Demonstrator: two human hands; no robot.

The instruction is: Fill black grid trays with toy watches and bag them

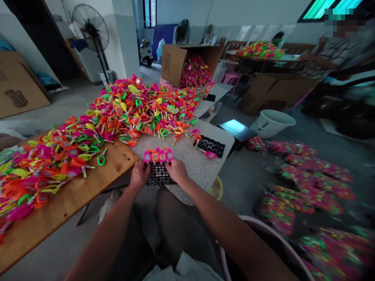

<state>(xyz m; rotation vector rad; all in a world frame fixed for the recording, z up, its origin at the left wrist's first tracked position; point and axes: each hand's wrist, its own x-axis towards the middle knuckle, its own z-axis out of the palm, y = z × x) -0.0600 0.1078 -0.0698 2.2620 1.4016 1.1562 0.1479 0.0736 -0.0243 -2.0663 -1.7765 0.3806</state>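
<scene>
A black plastic grid tray [160, 176] lies at the near edge of the speckled tabletop, just in front of my body. Along its far side stands a row of several toy watches [158, 155], pink and orange. My left hand [139, 175] is closed on the tray's left edge, its fingertips close to the leftmost watch. With bent fingers, my right hand [177, 171] pinches the lower end of the rightmost pink watch, over the tray's right side. The exact fingertip contact is partly hidden.
A big heap of coloured toy watches [140, 105] covers the far tabletop and wooden board [117, 158]. Another black grid [209, 146] lies right. A cardboard box [172, 64] spills more watches. Bagged watches [310, 168] and a white bucket [274, 123] stand right; a person sits behind.
</scene>
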